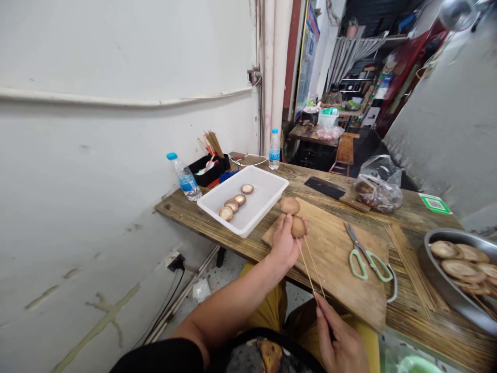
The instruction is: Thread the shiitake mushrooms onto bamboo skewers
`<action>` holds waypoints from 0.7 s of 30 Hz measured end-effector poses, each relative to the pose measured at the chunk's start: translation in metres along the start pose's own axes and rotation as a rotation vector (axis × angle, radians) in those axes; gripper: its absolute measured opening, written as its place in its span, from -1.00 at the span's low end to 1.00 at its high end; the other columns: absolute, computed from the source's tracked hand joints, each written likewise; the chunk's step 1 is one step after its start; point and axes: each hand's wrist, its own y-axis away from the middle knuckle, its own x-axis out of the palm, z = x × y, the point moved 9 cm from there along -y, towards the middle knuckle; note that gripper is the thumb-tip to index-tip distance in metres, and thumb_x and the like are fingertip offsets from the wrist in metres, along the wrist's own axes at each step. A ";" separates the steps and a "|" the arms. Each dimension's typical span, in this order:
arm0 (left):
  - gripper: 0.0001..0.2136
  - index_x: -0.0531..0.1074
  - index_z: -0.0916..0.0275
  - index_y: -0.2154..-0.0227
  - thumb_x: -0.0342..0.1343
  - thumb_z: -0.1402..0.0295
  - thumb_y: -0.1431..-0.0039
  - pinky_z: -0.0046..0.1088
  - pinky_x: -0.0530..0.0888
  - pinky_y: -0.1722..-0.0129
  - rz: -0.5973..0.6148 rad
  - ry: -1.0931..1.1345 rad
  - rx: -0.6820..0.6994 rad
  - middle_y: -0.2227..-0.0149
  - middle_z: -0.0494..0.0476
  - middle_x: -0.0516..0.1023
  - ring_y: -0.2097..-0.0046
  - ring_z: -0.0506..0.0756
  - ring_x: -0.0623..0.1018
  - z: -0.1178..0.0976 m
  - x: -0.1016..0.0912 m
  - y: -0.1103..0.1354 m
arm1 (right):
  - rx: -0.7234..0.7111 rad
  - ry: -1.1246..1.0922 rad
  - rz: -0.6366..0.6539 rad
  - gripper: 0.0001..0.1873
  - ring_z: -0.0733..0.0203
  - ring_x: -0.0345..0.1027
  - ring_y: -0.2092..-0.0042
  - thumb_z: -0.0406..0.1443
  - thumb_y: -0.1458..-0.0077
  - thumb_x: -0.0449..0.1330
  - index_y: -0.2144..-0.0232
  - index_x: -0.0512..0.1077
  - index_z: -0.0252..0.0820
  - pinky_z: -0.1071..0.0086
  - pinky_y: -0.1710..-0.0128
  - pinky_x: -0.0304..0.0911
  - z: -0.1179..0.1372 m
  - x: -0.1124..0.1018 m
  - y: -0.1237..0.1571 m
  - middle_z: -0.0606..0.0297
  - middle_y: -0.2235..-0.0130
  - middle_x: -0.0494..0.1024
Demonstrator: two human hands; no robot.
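My left hand [285,242] is closed around a brown mushroom cap [298,227] at the near left of the wooden cutting board [330,248]. Just beyond it sits a second mushroom cap [290,205], touching or almost touching the first. Two thin bamboo skewers [309,269] run from the held mushroom down towards me, slightly spread. Their lower ends are pinched in the fingers of my right hand [337,331], below the board's front edge. How deep the skewer tips go into the mushrooms is hidden.
A white tray [267,199] holds several mushrooms. Green-handled scissors [365,254] lie on the board. Loose skewers [415,269] and a steel bowl [430,241] of mushrooms are at right. Behind are a cleaver [324,187], a plastic bag [378,189] and water bottles [274,150].
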 end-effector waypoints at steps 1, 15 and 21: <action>-0.82 0.30 0.25 0.30 0.12 0.30 -0.08 -0.42 0.39 0.31 0.004 0.001 -0.003 0.35 0.11 0.44 0.28 0.05 0.48 0.001 0.001 0.000 | -0.003 0.001 0.004 -0.69 0.18 0.54 0.30 -0.41 -0.15 0.01 0.09 0.41 -0.40 0.47 0.26 0.44 0.000 0.001 0.000 0.01 0.23 0.60; -0.79 0.32 0.28 0.30 0.10 0.25 -0.08 -0.36 0.41 0.26 0.027 -0.036 -0.045 0.35 0.14 0.44 0.27 0.07 0.47 0.011 0.005 0.008 | -0.024 0.076 -0.029 -0.68 0.20 0.54 0.39 -0.38 -0.18 -0.03 0.12 0.44 -0.39 0.52 0.40 0.44 0.005 -0.004 -0.005 0.04 0.31 0.62; -0.79 0.33 0.27 0.30 0.10 0.25 -0.08 -0.43 0.41 0.31 0.042 -0.034 -0.067 0.32 0.15 0.44 0.27 0.05 0.46 0.017 0.006 0.011 | -0.020 0.107 -0.024 -0.67 0.18 0.54 0.38 -0.38 -0.18 -0.05 0.11 0.42 -0.42 0.51 0.41 0.44 0.004 -0.003 -0.006 0.02 0.31 0.62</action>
